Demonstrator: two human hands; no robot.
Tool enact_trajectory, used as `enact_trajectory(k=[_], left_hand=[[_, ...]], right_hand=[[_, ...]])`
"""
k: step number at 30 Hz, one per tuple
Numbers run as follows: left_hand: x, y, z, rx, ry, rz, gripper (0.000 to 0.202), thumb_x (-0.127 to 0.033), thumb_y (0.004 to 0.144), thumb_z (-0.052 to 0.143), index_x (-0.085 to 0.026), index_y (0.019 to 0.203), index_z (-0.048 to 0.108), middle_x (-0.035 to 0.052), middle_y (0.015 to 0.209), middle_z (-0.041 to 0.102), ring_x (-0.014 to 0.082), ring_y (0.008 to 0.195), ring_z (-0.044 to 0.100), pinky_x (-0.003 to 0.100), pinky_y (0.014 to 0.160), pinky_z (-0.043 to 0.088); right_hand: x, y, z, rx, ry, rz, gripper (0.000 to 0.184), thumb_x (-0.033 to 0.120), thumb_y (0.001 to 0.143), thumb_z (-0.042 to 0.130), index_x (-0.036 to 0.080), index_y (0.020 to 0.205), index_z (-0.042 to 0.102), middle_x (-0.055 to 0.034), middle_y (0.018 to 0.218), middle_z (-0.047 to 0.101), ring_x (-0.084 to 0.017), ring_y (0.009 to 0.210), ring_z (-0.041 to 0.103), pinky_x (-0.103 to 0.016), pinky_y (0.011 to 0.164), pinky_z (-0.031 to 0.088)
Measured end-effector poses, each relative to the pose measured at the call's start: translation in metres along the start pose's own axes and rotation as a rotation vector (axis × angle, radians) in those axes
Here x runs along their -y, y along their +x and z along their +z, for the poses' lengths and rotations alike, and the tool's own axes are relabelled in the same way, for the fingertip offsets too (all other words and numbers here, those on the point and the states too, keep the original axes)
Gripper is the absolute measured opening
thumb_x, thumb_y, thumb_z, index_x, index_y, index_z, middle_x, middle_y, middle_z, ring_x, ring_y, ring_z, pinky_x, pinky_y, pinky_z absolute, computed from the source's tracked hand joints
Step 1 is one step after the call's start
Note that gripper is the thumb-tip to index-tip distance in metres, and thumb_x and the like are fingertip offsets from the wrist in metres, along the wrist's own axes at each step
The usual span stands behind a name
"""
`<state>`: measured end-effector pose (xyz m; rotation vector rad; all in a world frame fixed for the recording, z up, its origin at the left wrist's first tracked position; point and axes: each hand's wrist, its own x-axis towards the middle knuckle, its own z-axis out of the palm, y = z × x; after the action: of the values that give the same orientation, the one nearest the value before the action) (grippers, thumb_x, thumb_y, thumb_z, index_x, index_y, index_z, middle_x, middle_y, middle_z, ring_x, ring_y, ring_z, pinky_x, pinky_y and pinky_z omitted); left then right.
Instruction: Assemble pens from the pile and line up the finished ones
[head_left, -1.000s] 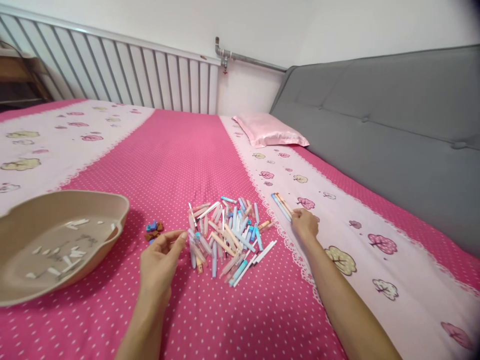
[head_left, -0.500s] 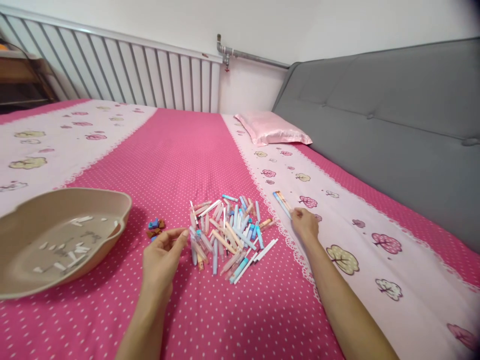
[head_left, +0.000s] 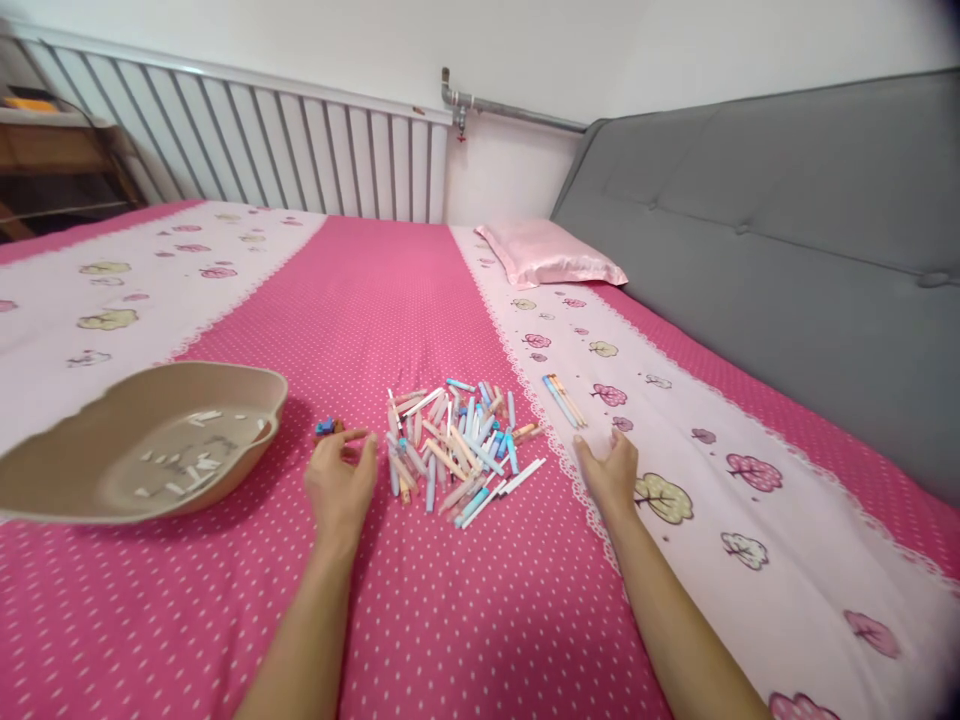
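Observation:
A loose heap of pens (head_left: 457,450) in pale pink, blue, peach and white lies on the pink dotted bedspread. To its right, a few pens (head_left: 564,401), blue and peach, lie side by side on the white printed strip. Just below their near ends is my right hand (head_left: 609,472), open, thumb and fingers apart, holding nothing. My left hand (head_left: 341,480) hovers at the heap's left side, its thumb and forefinger apart and nothing between them. Close beyond its fingers sits a small blue and brown object (head_left: 328,427), partly hidden by the hand.
A beige basin (head_left: 142,500) with small white pieces in it stands at the left. Farther back lies a pink pillow (head_left: 551,252) by the grey padded headboard (head_left: 765,230). A white radiator (head_left: 300,150) and a pipe (head_left: 517,110) line the wall.
My right hand has let go of the row of pens and drawn back towards me, its fingers opening. My left hand's thumb and forefinger have parted. The view has shifted slightly.

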<state>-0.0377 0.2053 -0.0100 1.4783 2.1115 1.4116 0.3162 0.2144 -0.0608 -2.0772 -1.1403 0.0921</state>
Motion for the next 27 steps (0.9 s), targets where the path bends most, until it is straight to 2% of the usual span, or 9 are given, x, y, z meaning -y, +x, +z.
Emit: enact_trajectory(k=[2,5,8,10,12,15,18,21,27], left_hand=[[0.005,-0.006,0.000,-0.091,0.128,0.181,0.036,-0.039,0.081,0.047,-0.013,0.099,0.063,0.0149,0.100,0.064,0.0254,0.091,0.060,0.039,0.085,0.045],[0.010,-0.030,-0.013,-0.061,0.181,0.239,0.037,-0.034,0.084,0.042,-0.010,0.108,0.059,0.0193,0.114,0.060,0.0275,0.113,0.052,0.041,0.098,0.038],[0.018,-0.069,-0.047,0.038,0.249,0.291,0.042,-0.035,0.083,0.046,-0.012,0.116,0.057,0.0196,0.125,0.056,0.0292,0.120,0.049,0.042,0.101,0.037],[0.026,-0.097,-0.075,0.161,0.382,0.310,0.051,-0.039,0.082,0.046,-0.009,0.123,0.053,0.0215,0.133,0.051,0.0324,0.127,0.043,0.045,0.104,0.033],[0.034,-0.122,-0.103,0.278,0.536,0.334,0.057,-0.043,0.085,0.042,-0.008,0.130,0.048,0.0216,0.138,0.045,0.0334,0.132,0.037,0.047,0.107,0.029],[0.044,-0.155,-0.135,0.340,0.687,0.381,0.061,-0.046,0.089,0.034,-0.010,0.137,0.043,0.0203,0.143,0.040,0.0326,0.135,0.032,0.048,0.108,0.025],[0.051,-0.183,-0.155,0.335,0.772,0.404,0.060,-0.045,0.090,0.032,-0.012,0.139,0.039,0.0194,0.145,0.036,0.0317,0.136,0.028,0.048,0.110,0.023],[0.060,-0.205,-0.169,0.339,0.818,0.411,0.061,-0.046,0.090,0.033,-0.014,0.141,0.035,0.0183,0.147,0.031,0.0312,0.138,0.023,0.048,0.111,0.020],[0.074,-0.232,-0.192,0.418,0.832,0.425,0.067,-0.053,0.087,0.036,-0.017,0.144,0.028,0.0154,0.152,0.020,0.0309,0.141,0.013,0.049,0.112,0.017]], right_hand=[[-0.008,-0.024,-0.019,0.014,-0.032,-0.055,0.080,0.053,0.076,0.049,-0.003,0.132,0.037,-0.0263,0.130,0.044,-0.033,0.125,0.038,-0.040,0.106,0.026],[-0.031,-0.055,-0.054,0.040,-0.181,-0.094,0.074,0.049,0.084,0.034,-0.008,0.132,0.036,-0.0295,0.136,0.037,-0.034,0.131,0.030,-0.043,0.108,0.022],[-0.061,-0.078,-0.090,0.085,-0.349,-0.042,0.073,0.052,0.086,0.027,-0.002,0.134,0.038,-0.0255,0.139,0.037,-0.035,0.131,0.029,-0.047,0.108,0.018],[-0.081,-0.091,-0.113,0.115,-0.445,0.026,0.071,0.055,0.087,0.021,0.008,0.138,0.039,-0.0197,0.144,0.034,-0.037,0.133,0.025,-0.054,0.107,0.015],[-0.099,-0.105,-0.134,0.143,-0.476,0.078,0.069,0.058,0.086,0.019,0.019,0.140,0.038,-0.0148,0.148,0.029,-0.039,0.134,0.023,-0.059,0.105,0.012],[-0.120,-0.122,-0.159,0.166,-0.479,0.118,0.068,0.062,0.086,0.017,0.026,0.142,0.032,-0.0130,0.150,0.024,-0.040,0.135,0.019,-0.062,0.104,0.010],[-0.134,-0.130,-0.172,0.225,-0.461,0.109,0.072,0.064,0.085,0.015,0.026,0.144,0.027,-0.0132,0.152,0.018,-0.039,0.137,0.014,-0.061,0.104,0.011],[-0.142,-0.127,-0.175,0.304,-0.434,0.106,0.076,0.067,0.083,0.016,0.025,0.146,0.021,-0.0124,0.154,0.012,-0.039,0.138,0.009,-0.060,0.106,0.008],[-0.148,-0.117,-0.176,0.389,-0.397,0.152,0.080,0.071,0.081,0.021,0.027,0.147,0.016,-0.0099,0.155,0.003,-0.037,0.140,0.001,-0.059,0.107,0.003]])
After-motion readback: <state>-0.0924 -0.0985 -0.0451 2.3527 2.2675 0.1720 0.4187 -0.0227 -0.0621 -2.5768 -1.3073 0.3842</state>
